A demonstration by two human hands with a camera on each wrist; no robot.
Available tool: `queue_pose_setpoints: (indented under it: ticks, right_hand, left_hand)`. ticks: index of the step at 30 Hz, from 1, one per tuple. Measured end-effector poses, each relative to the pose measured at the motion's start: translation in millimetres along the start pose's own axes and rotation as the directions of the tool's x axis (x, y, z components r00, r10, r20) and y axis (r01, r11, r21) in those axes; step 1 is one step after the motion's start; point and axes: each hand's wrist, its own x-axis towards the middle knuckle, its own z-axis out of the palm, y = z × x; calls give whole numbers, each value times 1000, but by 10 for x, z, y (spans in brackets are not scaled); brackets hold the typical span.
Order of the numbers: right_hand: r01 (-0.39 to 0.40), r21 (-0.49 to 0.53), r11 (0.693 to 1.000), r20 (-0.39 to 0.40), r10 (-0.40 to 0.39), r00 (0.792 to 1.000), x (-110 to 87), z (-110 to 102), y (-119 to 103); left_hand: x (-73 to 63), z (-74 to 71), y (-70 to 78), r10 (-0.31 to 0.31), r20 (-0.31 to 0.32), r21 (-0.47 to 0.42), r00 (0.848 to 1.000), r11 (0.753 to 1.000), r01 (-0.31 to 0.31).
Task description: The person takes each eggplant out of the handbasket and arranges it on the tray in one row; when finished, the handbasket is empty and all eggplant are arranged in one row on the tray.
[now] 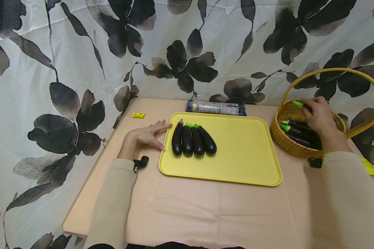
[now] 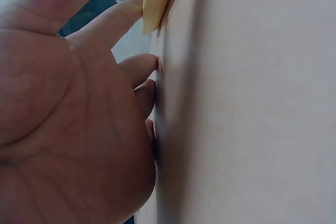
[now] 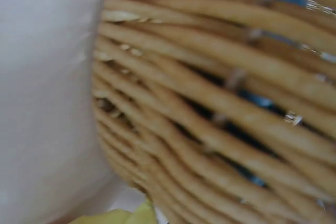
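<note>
Several dark purple eggplants (image 1: pixel 187 140) lie side by side on the left part of a yellow tray (image 1: pixel 243 152). My left hand (image 1: pixel 147 135) rests at the tray's left edge, fingers spread and straight. In the left wrist view its palm (image 2: pixel 73 108) faces the camera, and a finger touches the tray's rim (image 2: pixel 156 3). Over the wicker basket (image 1: pixel 280 136) at the right, my right hand (image 1: pixel 321 116) grips an eggplant (image 1: pixel 298 103) whose green stem end sticks out; the rest is mostly hidden. More eggplants (image 1: pixel 300 135) lie in the basket. Only basket weave (image 3: pixel 210 103) fills most of the right wrist view.
A tall looped handle (image 1: pixel 336 70) arches over the basket. Behind the tray lies a long blue and clear packet (image 1: pixel 216 108). A small yellow wrapped piece (image 1: pixel 138 114) sits at the back left. Floral cloth (image 1: pixel 187 52) hangs behind the table (image 1: pixel 205 214).
</note>
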Motion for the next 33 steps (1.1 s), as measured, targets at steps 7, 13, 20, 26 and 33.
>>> queue_pose_setpoints:
  ticks: [7,13,20,26,33]
  right_hand:
    - [28,67,997,-145,-18,989,-4,-82,-158]
    - [16,95,995,-175,1,985,-91,-85,-353]
    - [-20,146,989,-218,52,975,-271,-67,-530]
    - [0,206,979,-316,66,946,-397,-23,-666]
    - [128,280,951,-470,20,882,-438,13,-846]
  left_hand:
    - [-7,-4,7,-5,-5,-11,1000,1000,5]
    - [-13,-4,1,-6,-2,-12,1000,1000,6]
    - [-1,-2,4,-9,-4,6,1000,1000,9]
    - [-2,9,7,-20,-8,0,1000,1000,20]
    - [-9,7,-4,-16,-9,0,1000,1000,16]
